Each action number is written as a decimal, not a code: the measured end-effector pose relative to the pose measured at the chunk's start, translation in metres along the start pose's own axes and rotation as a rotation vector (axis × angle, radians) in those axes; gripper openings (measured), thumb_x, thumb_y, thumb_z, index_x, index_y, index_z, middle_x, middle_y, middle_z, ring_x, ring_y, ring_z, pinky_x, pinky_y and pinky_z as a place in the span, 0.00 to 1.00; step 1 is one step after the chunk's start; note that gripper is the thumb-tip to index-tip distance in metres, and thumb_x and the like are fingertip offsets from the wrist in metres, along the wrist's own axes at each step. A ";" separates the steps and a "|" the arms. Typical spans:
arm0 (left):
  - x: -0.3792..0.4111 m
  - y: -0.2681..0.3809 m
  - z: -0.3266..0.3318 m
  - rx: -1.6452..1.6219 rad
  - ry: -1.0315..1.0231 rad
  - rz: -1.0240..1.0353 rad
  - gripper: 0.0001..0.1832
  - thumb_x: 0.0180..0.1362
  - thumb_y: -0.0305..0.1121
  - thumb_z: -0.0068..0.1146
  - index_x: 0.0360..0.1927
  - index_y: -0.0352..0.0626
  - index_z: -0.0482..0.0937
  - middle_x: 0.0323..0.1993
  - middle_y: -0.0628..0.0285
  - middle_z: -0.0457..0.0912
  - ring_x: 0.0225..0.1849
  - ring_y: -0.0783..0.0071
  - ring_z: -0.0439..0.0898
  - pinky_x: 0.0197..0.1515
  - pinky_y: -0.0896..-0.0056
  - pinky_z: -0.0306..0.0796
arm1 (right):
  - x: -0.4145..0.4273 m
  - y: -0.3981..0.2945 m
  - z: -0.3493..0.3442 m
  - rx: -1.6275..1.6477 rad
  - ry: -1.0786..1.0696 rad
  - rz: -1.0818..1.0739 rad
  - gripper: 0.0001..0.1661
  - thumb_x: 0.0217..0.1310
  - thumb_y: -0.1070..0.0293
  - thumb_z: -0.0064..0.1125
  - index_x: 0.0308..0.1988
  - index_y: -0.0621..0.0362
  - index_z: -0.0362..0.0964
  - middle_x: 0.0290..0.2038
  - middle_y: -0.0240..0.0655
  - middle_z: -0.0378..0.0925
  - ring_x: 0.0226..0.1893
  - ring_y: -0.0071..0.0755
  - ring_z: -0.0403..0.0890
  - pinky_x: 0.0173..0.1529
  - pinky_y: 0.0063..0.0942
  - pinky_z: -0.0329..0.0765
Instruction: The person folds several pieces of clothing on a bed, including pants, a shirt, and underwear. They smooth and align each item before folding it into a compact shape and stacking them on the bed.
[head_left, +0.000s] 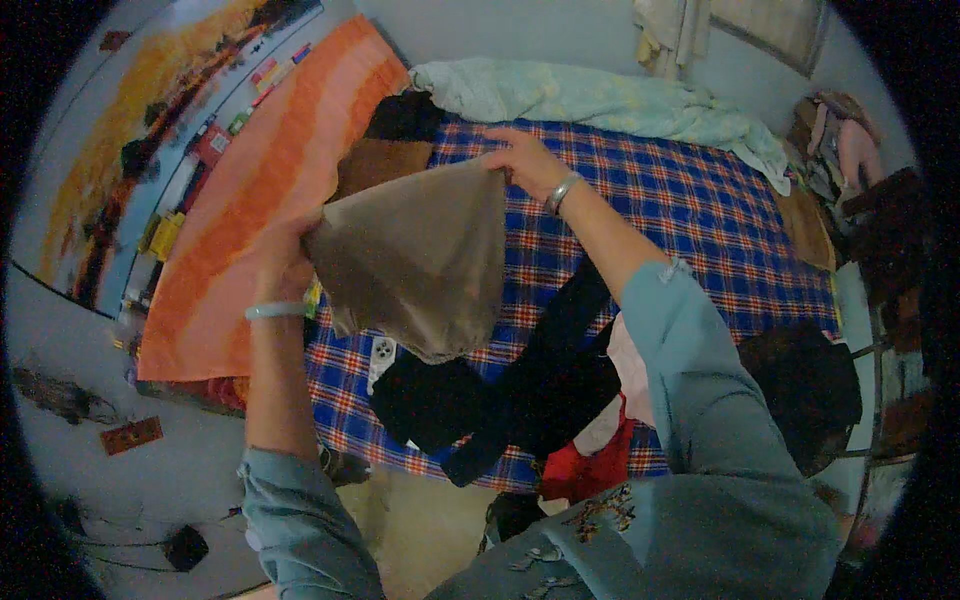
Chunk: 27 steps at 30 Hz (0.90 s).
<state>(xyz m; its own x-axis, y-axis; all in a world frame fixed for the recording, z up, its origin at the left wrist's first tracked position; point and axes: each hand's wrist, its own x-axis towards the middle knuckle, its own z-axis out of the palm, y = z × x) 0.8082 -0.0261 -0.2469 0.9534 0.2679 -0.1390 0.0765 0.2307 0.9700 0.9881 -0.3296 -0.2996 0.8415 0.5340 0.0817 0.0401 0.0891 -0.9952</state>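
A greyish-brown cloth (420, 255) hangs stretched between my two hands above the bed. My left hand (289, 247) grips its left upper corner, and the fingertips are partly hidden by the fabric. At the other upper corner, my right hand (525, 161) pinches the edge between thumb and fingers. The cloth's lower edge droops over a blue plaid bedsheet (645, 195). Just below it lie a dark heap of black clothing (435, 397) and a phone (382, 360) with its cameras facing up. Black garments (555, 375) continue to the right, beside a red cloth (585, 465).
An orange striped towel (277, 195) covers something along the left side. A pale green blanket (600, 97) is bunched at the bed's far edge. Folded brown cloth (386, 165) and black cloth (405, 116) lie beyond my hands. A dark pile (802, 390) sits at the right.
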 end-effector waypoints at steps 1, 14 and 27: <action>0.011 0.006 -0.002 0.035 0.029 -0.014 0.12 0.57 0.29 0.51 0.41 0.31 0.78 0.40 0.56 0.81 0.42 0.69 0.77 0.49 0.65 0.71 | 0.007 -0.004 0.001 0.015 0.019 -0.006 0.33 0.48 0.70 0.62 0.56 0.66 0.62 0.40 0.40 0.75 0.38 0.33 0.75 0.42 0.29 0.72; 0.132 0.076 -0.005 -0.028 -0.071 0.341 0.10 0.56 0.30 0.52 0.38 0.33 0.77 0.36 0.59 0.79 0.37 0.69 0.75 0.43 0.68 0.68 | 0.087 -0.092 -0.013 -0.173 0.289 -0.320 0.22 0.52 0.68 0.61 0.48 0.62 0.72 0.36 0.34 0.77 0.39 0.28 0.76 0.45 0.28 0.72; -0.075 -0.279 -0.043 0.470 0.026 0.087 0.23 0.52 0.24 0.55 0.54 0.38 0.69 0.45 0.59 0.74 0.42 0.74 0.71 0.50 0.72 0.65 | -0.215 0.225 0.011 -0.325 0.281 0.169 0.15 0.53 0.71 0.62 0.43 0.59 0.77 0.44 0.35 0.79 0.45 0.30 0.78 0.48 0.27 0.75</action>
<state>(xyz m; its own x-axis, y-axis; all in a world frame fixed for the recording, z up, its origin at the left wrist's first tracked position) 0.7027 -0.0703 -0.5156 0.9550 0.2919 -0.0526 0.1262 -0.2396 0.9626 0.8103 -0.4154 -0.5403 0.9623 0.2660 -0.0563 0.0188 -0.2717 -0.9622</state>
